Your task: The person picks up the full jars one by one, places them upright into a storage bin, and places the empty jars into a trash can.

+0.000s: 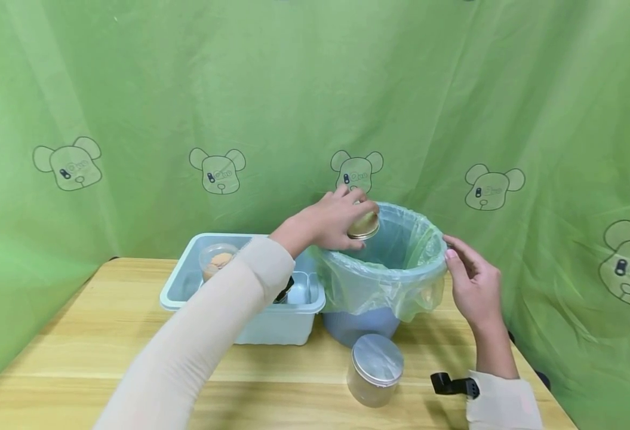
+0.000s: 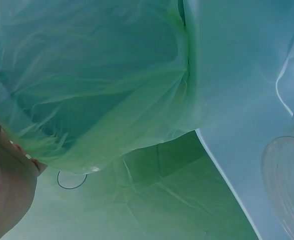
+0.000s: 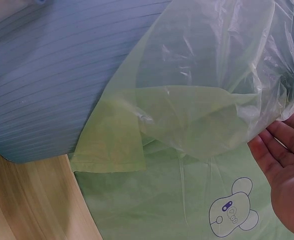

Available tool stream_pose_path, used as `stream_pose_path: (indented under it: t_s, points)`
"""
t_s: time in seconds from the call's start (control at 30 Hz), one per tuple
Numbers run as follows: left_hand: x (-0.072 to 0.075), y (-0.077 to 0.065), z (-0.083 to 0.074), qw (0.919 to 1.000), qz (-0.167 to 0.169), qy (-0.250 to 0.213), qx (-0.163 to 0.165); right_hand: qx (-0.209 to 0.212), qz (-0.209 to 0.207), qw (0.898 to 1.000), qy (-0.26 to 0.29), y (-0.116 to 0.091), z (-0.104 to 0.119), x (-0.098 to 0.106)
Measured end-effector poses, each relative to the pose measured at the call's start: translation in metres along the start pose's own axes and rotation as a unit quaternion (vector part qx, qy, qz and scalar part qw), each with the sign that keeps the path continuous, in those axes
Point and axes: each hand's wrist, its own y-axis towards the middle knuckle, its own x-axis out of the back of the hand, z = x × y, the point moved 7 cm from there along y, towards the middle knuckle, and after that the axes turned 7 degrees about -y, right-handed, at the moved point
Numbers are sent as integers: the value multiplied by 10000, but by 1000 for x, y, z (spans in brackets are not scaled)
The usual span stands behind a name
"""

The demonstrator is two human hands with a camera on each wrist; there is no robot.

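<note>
My left hand [image 1: 341, 218] holds a round gold-coloured metal lid [image 1: 364, 226], tilted over the mouth of a blue trash bin [image 1: 365, 325]. Part of that hand shows at the left edge of the left wrist view, where the lid is out of sight. A thin green plastic bag [image 1: 384, 286] lines the bin and folds down outside its rim. At the rim's right side my right hand [image 1: 473, 280] pinches bin and bag, thumb in front. The right wrist view shows its fingers [image 3: 282, 145] against the bag. In front of the bin stands a clear jar [image 1: 371, 388] with a silver lid [image 1: 378, 358].
Left of the bin sits a light blue plastic basin [image 1: 279, 328], holding a clear round container [image 1: 212, 254] with something orange-brown inside and a black item [image 1: 284, 291]. My left sleeve crosses over it. Behind the wooden table [image 1: 261, 382] hangs a green curtain [image 1: 288, 89].
</note>
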Motion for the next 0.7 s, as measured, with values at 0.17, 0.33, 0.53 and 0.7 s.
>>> stream_pose_path:
  t_s: [0.17,0.33,0.53,0.7]
  points:
    - [1,-2,-2,10000,71,49,22,-4,-1,10000,2,0,-2,0]
    - [3,-4,-3,9999,21,166,34,12,-13,10000,36,0,-2,1]
    - [10,-9,-5,9997,-86,225,-8,-28,-26,10000,-1,-1,-3,2]
    - [18,-18,-6,9991,-229,347,-80,15,-31,10000,19,0,-1,1]
